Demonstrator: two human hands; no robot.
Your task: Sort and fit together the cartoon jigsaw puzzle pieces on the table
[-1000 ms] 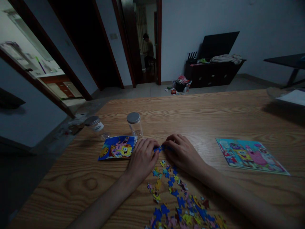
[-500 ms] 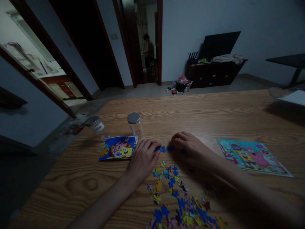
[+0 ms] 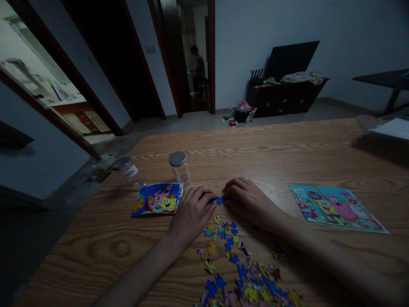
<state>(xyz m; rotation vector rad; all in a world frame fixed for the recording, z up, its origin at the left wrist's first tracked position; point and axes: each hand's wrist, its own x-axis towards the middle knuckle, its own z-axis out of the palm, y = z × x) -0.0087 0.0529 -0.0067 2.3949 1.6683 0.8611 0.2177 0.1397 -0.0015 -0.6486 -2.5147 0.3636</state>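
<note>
Blue jigsaw puzzle pieces (image 3: 219, 200) lie between my two hands on the wooden table, meeting edge to edge; whether they interlock I cannot tell. My left hand (image 3: 193, 209) is closed on the left piece, fingertips pressing it to the tabletop. From the other side my right hand (image 3: 246, 199) grips a blue piece, mostly hidden under its curled fingers. Nearer to me spreads a pile of loose puzzle pieces (image 3: 243, 273) in blue, yellow and pink. Beside my left hand lies a blue cartoon picture card (image 3: 158, 199).
Two clear jars with grey lids, one upright (image 3: 180, 168) and one at the left (image 3: 128, 170), stand behind the card. A cartoon picture sheet (image 3: 337, 209) lies to the right. A clear dish (image 3: 367, 123) sits at the far right. Another person (image 3: 198, 68) sits beyond the doorway.
My right hand has moved left, bringing its blue piece up against the one at my left hand. The gap between them has closed. The view has shifted slightly.
</note>
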